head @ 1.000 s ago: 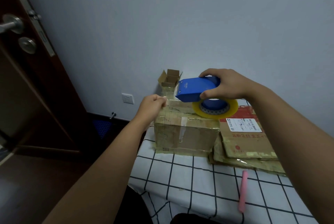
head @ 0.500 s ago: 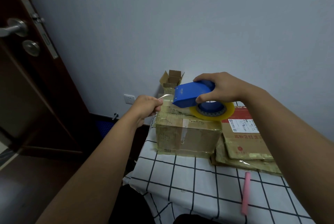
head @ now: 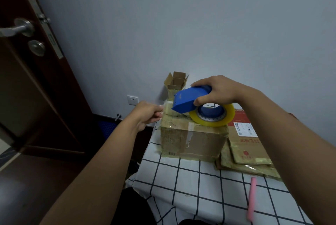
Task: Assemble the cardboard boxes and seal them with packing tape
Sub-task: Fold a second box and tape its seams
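A closed, taped cardboard box stands at the left edge of the checked table. My right hand grips a blue tape dispenser with a yellowish tape roll, held just over the box top. My left hand is at the box's upper left corner, its fingers pinching the free end of the clear tape that runs to the dispenser's mouth.
Flattened cardboard boxes lie stacked right of the box. A small open box stands behind it by the wall. A pink stick lies on the table at the right. A dark open door is on the left.
My left hand has drawn the tape end leftward, past the box's corner. The dispenser in my right hand has tilted its mouth down and sits lower over the box top.
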